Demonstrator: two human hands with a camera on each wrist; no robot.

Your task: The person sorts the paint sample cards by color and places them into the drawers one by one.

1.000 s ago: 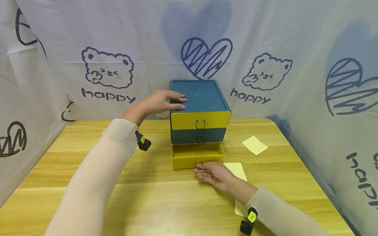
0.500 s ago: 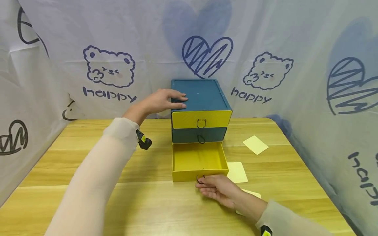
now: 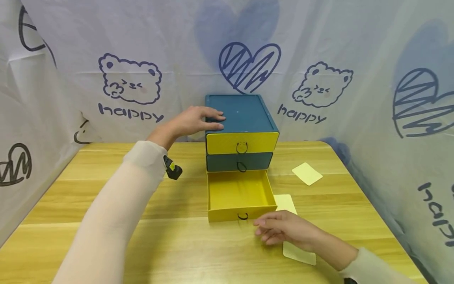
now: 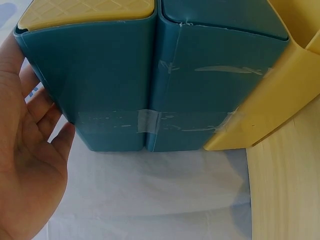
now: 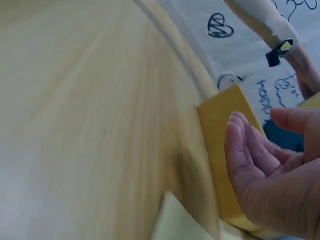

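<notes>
A: A printed white cloth [image 3: 188,43] fills the upper frame behind a wooden table [image 3: 184,252]. Where's the drawer unit [image 3: 230,142]?
B: At centre, its bottom yellow drawer [image 3: 227,215] pulled out.
A: And the hands?
B: The left hand [image 3: 192,120] rests relaxed on the unit's top, upper centre, gripping nothing. The right hand [image 3: 285,228], lower right of centre, is loosely bent, unclenched, near the drawer's black loop [image 3: 242,218] but apart from it.
A: Anything around it?
B: Three pale yellow cards [image 3: 307,174], right of centre.

plain cream long sleeves [image 3: 108,209], a black device [image 3: 174,172] with a yellow patch [image 3: 172,166] at the left cuff [image 3: 146,154]
</notes>
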